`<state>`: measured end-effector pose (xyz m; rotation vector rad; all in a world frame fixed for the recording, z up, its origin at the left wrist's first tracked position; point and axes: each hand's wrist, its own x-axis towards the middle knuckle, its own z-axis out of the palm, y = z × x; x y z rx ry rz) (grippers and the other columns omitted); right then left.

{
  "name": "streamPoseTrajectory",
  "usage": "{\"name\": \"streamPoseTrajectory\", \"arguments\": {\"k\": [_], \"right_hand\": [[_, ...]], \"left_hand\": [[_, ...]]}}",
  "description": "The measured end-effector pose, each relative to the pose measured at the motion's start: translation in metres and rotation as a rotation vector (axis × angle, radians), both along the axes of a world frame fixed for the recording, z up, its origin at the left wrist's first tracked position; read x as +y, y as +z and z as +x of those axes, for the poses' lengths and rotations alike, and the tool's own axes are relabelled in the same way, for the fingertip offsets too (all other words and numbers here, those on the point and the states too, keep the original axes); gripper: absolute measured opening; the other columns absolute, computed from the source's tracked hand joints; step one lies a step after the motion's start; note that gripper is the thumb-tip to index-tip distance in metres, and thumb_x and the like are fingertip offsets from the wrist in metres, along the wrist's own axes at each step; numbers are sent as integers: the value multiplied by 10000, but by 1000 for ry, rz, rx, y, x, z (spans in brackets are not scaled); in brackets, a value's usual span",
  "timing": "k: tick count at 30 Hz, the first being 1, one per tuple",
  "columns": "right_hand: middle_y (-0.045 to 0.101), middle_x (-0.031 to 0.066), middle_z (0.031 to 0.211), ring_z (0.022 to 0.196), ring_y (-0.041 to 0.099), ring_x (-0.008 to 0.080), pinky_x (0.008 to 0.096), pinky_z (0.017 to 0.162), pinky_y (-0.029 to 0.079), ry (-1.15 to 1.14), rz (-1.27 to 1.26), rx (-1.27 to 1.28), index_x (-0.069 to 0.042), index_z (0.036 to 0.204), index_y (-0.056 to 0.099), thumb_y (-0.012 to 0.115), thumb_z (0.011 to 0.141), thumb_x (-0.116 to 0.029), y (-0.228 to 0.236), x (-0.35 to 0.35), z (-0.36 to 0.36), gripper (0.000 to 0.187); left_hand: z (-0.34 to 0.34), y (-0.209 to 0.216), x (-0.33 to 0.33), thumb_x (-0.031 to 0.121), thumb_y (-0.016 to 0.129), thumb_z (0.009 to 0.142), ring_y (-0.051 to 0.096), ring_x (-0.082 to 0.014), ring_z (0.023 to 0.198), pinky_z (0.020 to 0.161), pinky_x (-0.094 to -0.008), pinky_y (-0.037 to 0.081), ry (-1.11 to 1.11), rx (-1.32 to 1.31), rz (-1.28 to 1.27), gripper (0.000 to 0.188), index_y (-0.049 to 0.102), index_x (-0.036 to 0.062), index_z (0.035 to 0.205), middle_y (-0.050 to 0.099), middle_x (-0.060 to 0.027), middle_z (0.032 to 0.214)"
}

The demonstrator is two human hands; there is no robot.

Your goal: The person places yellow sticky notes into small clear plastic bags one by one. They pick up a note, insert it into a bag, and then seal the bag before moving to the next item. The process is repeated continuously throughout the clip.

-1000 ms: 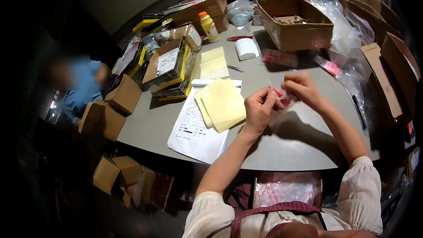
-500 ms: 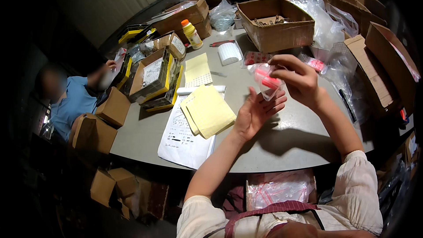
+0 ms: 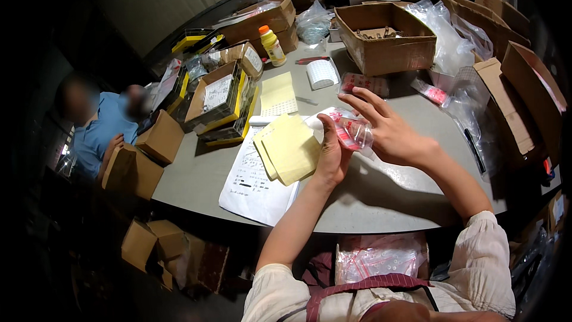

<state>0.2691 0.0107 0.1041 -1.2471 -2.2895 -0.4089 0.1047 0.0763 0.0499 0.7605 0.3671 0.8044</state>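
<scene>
A small clear plastic bag (image 3: 350, 130) with red on it is between my hands above the table. My left hand (image 3: 335, 160) is closed on the bag's left side, its thumb pointing up. Across the bag's right side reaches my right hand (image 3: 390, 130), open, with its fingers stretched out and spread. Whether its hidden thumb touches the bag I cannot tell. Just beyond the right fingertips lies another clear bag with red print (image 3: 363, 85). Yellow paper sheets (image 3: 291, 152) rest on an open notebook (image 3: 250, 194) left of my left hand.
A cardboard box (image 3: 390, 53) with small metal parts stands at the back. Further left are a yellow bottle (image 3: 272, 46) and black-and-yellow boxes (image 3: 217, 98). A black pen (image 3: 472, 146) and plastic bags (image 3: 462, 104) lie right. A person in blue (image 3: 107, 125) sits at the left.
My left hand has closed on the bag, which has come lower and slightly left. The right fingers have opened from their pinch. The co-worker's arm has moved back from the boxes.
</scene>
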Motion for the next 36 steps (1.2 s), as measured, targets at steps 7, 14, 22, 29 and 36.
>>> {"name": "streamPoseTrajectory", "arguments": {"k": [7,14,22,29,36], "right_hand": [[146,200,1686,1562,58,458,646,1250,127,-2,-177,-72,14,1388,529,666,805,-2,6,-6,7,599],[265,176,1645,1557,112,441,642,1253,126,78,-130,48,-23,1312,588,691,808,-23,8,-3,9,514],[468,107,1514,1530,218,408,634,1251,151,171,-50,191,-57,1061,661,738,810,-51,16,5,17,262],[529,118,1428,1484,314,375,654,1243,158,83,188,139,-30,982,665,711,797,-12,5,7,4,192],[611,13,1350,1407,418,300,696,1234,178,97,601,41,-49,831,641,684,892,-57,-9,11,-1,75]], "left_hand": [[2,-30,15,939,317,824,571,-216,1253,1000,-389,500,-118,183,208,1066,433,95,1465,563,-116,1369],[-1,1,-6,865,293,903,542,-194,1287,1123,-377,400,-110,241,327,1008,450,38,1456,568,-96,1352],[-5,21,-20,822,299,943,632,-171,1127,988,-336,514,11,252,326,927,554,35,1362,649,-93,1209],[2,10,4,710,367,1019,690,-169,1026,921,-322,563,9,57,198,752,584,55,1320,686,-82,1166],[1,11,15,690,368,1034,693,-211,1060,961,-395,565,59,-63,59,717,520,73,1368,669,-105,1218]]}}
